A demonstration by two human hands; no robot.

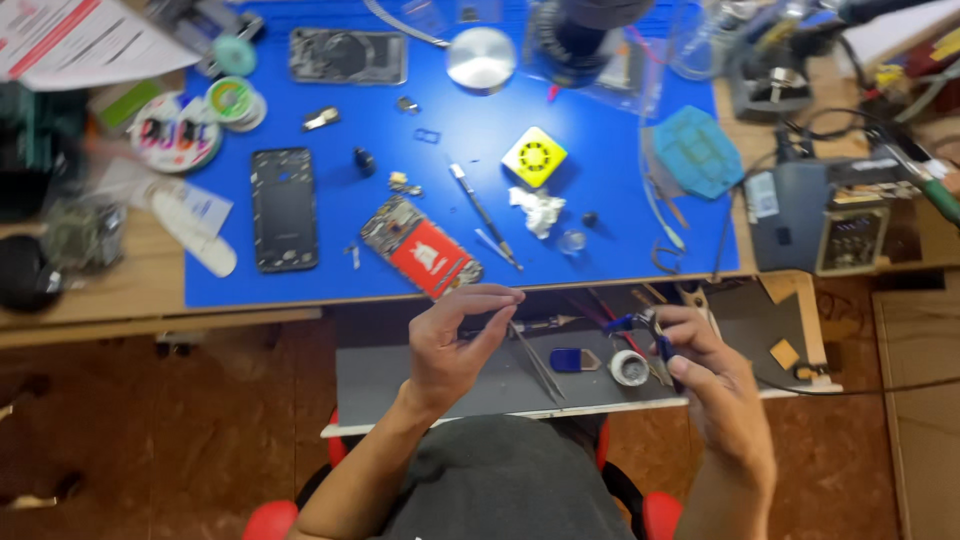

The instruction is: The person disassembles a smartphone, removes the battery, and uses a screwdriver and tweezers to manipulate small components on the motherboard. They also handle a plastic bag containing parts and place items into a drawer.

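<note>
A blue mat (600, 250) covers the bench (120, 290). On it lie a dark phone back (284, 209), an opened phone with a red part (420, 248), a yellow cube (534, 156), a crumpled white tissue (538, 210) and a round metal lid (481, 58). A teal pad (698, 151) rests at the mat's right edge, beside a grey box (815, 215).

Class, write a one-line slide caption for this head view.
Left hand holding tweezers, right hand gripping a blue-handled tool, below a blue mat.

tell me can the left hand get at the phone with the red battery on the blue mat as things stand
Probably yes, though not freely: the phone with the red battery lies just beyond the left hand with nothing between, but its fingers are pinching tweezers.
</note>
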